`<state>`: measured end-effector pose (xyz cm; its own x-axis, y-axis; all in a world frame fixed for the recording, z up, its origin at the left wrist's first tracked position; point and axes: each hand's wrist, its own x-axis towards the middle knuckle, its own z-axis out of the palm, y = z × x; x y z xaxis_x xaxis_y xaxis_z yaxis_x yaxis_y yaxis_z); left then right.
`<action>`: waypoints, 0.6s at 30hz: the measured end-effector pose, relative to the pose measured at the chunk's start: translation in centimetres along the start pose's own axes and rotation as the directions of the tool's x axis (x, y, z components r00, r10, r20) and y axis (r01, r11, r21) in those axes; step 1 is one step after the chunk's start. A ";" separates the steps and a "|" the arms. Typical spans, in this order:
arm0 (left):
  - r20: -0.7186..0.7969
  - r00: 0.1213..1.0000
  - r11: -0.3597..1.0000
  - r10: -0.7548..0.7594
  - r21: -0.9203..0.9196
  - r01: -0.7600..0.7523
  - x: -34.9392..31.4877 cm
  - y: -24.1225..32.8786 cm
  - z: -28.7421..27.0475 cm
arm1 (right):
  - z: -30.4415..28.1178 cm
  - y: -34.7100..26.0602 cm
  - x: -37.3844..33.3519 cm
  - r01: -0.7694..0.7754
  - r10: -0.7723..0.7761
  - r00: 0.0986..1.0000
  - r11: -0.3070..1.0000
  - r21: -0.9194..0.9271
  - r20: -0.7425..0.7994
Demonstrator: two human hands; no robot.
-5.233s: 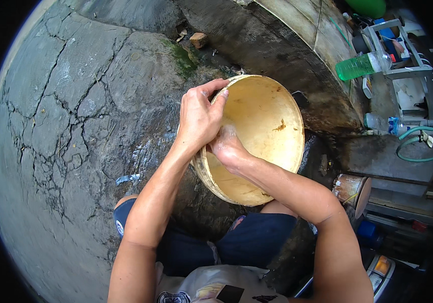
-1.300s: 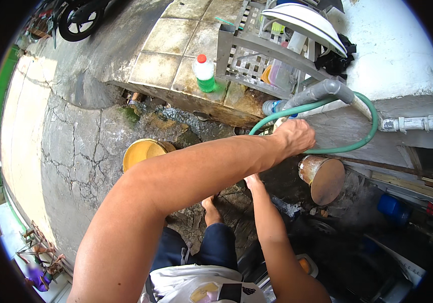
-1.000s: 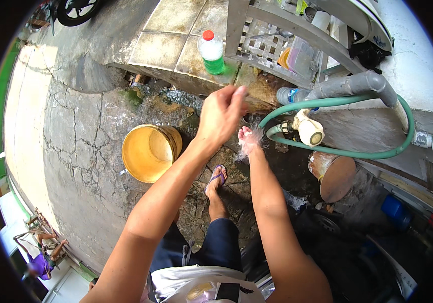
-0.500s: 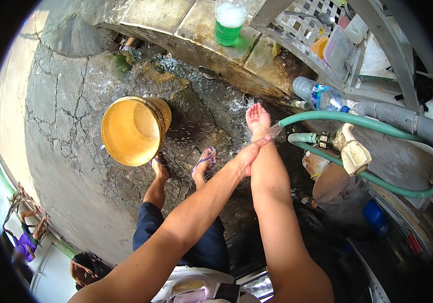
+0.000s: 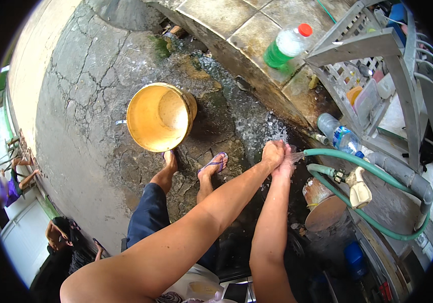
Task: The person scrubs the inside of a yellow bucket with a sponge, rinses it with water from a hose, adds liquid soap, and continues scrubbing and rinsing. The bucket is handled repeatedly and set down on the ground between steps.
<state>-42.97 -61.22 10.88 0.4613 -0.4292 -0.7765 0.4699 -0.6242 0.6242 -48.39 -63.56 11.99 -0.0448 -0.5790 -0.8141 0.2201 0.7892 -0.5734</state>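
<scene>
Water sprays from the end of a green hose (image 5: 322, 151) over both of my hands. My left hand (image 5: 273, 154) is closed against the palm and fingers of my right hand, its fingers curled inward. My right hand (image 5: 283, 169) lies under the stream beside it, its fingers partly hidden by the left hand and the spray. The hose's open end is just right of the hands, apart from them. A cream plastic tap handle (image 5: 359, 189) sits near the hose's lower loop.
A yellow bucket (image 5: 134, 118) stands on the cracked wet ground by my feet. On the tiled ledge (image 5: 216, 17) stands a red-capped bottle of green liquid (image 5: 283, 48). A clear bottle (image 5: 345, 136) lies near a grey rack (image 5: 363, 48). People sit at far left.
My left hand has slid from the right wrist up to the right hand. The view has shifted, so the bucket and ledge appear further right.
</scene>
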 end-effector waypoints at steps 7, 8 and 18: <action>-0.440 0.753 0.650 0.490 0.760 0.022 -0.3 -10.9 -24.3 | -1.9 4.8 -0.7 0.131 -0.014 0.987 0.637 -0.760 0.158; -0.393 0.847 0.513 0.359 0.841 0.172 -0.7 -13.2 -28.4 | -1.1 7.0 -2.7 0.434 -0.201 0.900 0.361 -0.825 0.386; 0.634 0.732 -0.168 0.247 0.773 -0.612 -1.9 -10.3 -44.6 | 14.4 24.7 -11.1 0.901 0.375 0.001 -0.403 0.163 0.927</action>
<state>-15.15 -24.87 9.82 -0.0232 -0.8829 -0.4690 -0.9429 -0.1366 0.3038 -28.38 -40.64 8.17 0.9858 0.1058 -0.1301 0.0294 -0.8729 -0.4870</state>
